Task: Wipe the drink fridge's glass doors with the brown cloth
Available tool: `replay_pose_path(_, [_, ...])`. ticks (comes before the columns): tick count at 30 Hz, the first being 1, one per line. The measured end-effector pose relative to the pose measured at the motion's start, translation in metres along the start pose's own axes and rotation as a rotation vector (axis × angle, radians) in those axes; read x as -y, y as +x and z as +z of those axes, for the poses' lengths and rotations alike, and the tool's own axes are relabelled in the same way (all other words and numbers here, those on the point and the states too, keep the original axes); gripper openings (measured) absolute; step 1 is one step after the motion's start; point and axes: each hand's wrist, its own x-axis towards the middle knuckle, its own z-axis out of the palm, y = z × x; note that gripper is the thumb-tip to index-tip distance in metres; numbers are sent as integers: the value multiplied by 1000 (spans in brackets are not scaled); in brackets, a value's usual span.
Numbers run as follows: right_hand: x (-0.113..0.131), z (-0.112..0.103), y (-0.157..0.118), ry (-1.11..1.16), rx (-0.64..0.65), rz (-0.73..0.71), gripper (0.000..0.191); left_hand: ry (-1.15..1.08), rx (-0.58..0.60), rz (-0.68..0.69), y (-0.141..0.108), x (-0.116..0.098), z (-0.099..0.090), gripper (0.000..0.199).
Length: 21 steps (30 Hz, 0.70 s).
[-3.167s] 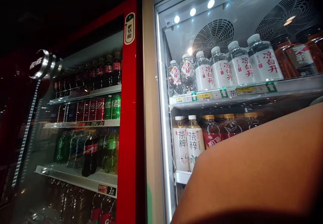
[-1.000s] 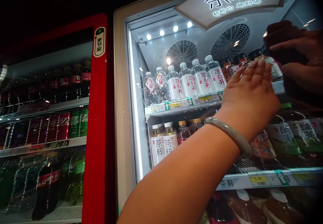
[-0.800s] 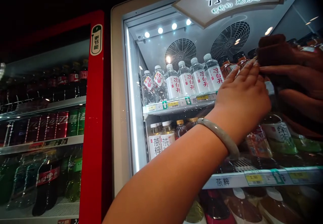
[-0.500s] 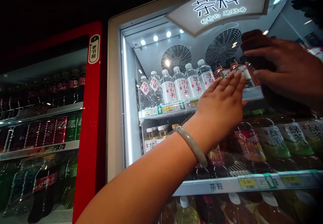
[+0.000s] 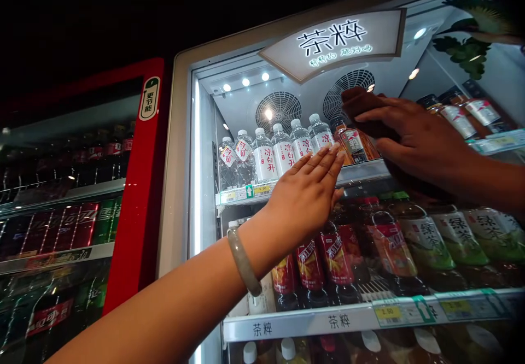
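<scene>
My left hand (image 5: 305, 194), with a pale bangle (image 5: 244, 260) on its wrist, is stretched flat in front of a lit drinks cooler. Its fingers are extended and nothing shows in them. Clear water bottles (image 5: 264, 159) with white labels stand behind the fingertips. To its right is my right hand (image 5: 410, 134), with the thumb apart from slightly bent fingers and no held object visible. A dark reflection lies along its fingers, near the amber bottles (image 5: 353, 144). Whether either hand touches the glass I cannot tell.
The cooler has a bright sign (image 5: 334, 41) on top. Lower down, red-labelled bottles (image 5: 338, 257) and green tea bottles (image 5: 426, 241) line a shelf (image 5: 303, 323). A red-framed cooler (image 5: 133, 189) with cans and bottles stands at left. Green leaves (image 5: 465, 55) show at upper right.
Both hands have moved left across the cooler front. The view has shifted too, and the sign sits lower. More bottles and the leaves now show at the right.
</scene>
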Motion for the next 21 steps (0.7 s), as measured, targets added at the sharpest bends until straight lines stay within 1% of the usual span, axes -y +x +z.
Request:
replay_pose_path(1, [16,4,-1,37,-26,-30,44,6,2,-15,-2,1,1,64])
replay_pose_path(2, [30,8,-6,79,-26,-126,44,12,4,-29,-5,3,2,64])
replay_pose_path(3, [40,11,-13,98,12,-217,47,17,3,-41,-8,4,3,63])
replay_pose_path(4, [45,13,-21,94,20,-272,52,20,1,-47,-11,5,4,63])
replay_pose_path(5, [45,13,-28,95,40,-331,55,23,-2,-49,-14,6,4,63])
replay_pose_path(7, [32,9,-35,71,85,-392,62,26,-5,-48,-18,7,5,63])
replay_pose_path(9, [15,4,-26,38,100,-364,63,22,2,-50,-19,9,4,63])
replay_pose_path(11, [12,2,-8,11,59,-247,58,9,11,-53,-19,10,3,63])
replay_pose_path(12, [17,3,0,8,22,-181,56,2,7,-58,-19,11,3,63])
replay_pose_path(14, [40,12,9,25,-34,-92,54,-2,-19,-83,-20,14,3,63])
replay_pose_path(15, [54,17,8,45,-41,-98,55,1,-35,-98,-22,15,4,63])
replay_pose_path(16, [67,21,3,71,-17,-137,57,7,-47,-110,-25,17,4,62])
replay_pose_path(18, [83,25,-13,97,25,-242,61,18,-52,-118,-31,21,5,60])
replay_pose_path(19, [84,24,-21,105,53,-302,63,21,-48,-118,-35,22,5,59])
replay_pose_path(21, [74,17,-31,114,112,-391,66,24,-40,-118,-41,25,4,59])
